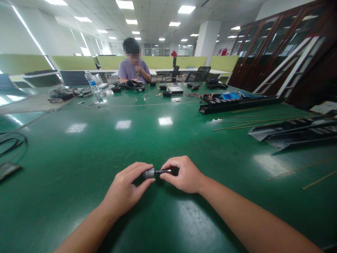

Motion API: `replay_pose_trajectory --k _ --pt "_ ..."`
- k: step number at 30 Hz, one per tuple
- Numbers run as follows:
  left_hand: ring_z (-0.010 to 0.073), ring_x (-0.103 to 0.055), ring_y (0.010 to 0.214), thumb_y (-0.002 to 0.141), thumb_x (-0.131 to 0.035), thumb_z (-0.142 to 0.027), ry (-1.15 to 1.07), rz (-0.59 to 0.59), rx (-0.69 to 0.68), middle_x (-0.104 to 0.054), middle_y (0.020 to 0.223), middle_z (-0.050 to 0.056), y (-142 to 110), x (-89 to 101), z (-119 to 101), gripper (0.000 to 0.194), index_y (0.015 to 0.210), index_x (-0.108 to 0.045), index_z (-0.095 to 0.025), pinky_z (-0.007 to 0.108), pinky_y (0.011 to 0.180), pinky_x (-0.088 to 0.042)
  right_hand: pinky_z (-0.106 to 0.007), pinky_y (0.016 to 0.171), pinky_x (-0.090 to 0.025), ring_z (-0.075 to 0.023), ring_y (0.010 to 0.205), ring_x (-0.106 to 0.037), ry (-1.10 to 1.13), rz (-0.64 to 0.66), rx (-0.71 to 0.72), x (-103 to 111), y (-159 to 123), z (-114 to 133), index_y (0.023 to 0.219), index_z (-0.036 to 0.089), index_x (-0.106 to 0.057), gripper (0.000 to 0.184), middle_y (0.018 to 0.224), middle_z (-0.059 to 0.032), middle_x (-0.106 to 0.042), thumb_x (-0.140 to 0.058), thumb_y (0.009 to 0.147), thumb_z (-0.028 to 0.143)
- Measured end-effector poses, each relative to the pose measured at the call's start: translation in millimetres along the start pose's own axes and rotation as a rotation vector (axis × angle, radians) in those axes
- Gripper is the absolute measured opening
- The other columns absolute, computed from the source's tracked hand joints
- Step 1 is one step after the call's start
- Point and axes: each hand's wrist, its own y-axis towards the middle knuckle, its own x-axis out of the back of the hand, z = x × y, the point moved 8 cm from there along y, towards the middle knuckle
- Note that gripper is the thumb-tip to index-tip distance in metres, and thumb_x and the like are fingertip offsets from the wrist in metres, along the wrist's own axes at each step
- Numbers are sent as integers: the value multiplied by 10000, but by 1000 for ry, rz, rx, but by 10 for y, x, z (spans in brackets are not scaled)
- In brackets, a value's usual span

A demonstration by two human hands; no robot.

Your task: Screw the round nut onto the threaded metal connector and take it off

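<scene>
A glossy green surface (137, 144) stretches out before us. Closest to us, over its near middle, our left hand (125, 189) pinches a small grey metal cylinder (149, 173) between thumb and fingers. A dark ridged shaft (159, 172) points right from it, and the fingers of our right hand (185, 177) pinch its far-right end. We cannot tell whether the cylinder touches the surface.

To the near left lie a flat dark device (9, 169) and, just beyond it, a looped black cable (15, 143). On the right, we see thin brass-coloured rods (242, 124) scattered near dark channel rails (297, 135). Farther back on that side, a long black rail (237, 105) carries blue pieces (231, 95). A clear water bottle (94, 86) stands on the far left. Past the far edge, a person in a purple shirt (134, 68) sits before yellow-green partitions (168, 62).
</scene>
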Motion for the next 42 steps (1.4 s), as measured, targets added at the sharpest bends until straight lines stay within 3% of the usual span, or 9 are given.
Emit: replay_pose_trajectory --k 18,29,42 --pt "149 -667 966 880 -678 -277 12 2 -6 -688 1074 33 4 37 13 291 1167 -649 -238 246 878 -550 -243 650 -460 -144 659 -650 37 -4 -36 3 14 -15 817 168 -746 80 723 -20 -715 -727 779 236" --pt "162 -680 964 895 -649 -264 6 -7 -50 -682 1082 59 33 71 27 299 1193 -633 -244 236 847 -577 -259 662 -438 -140 636 -633 32 -83 -38 22 -15 60 774 184 -713 37 681 3 -694 -734 750 202" --pt "165 -665 978 884 -655 -208 -46 18 -42 -668 1091 65 28 68 25 321 1202 -622 -241 256 866 -566 -288 669 -432 -157 629 -613 -25 -53 0 25 8 115 780 194 -715 37 677 -7 -692 -721 765 227"
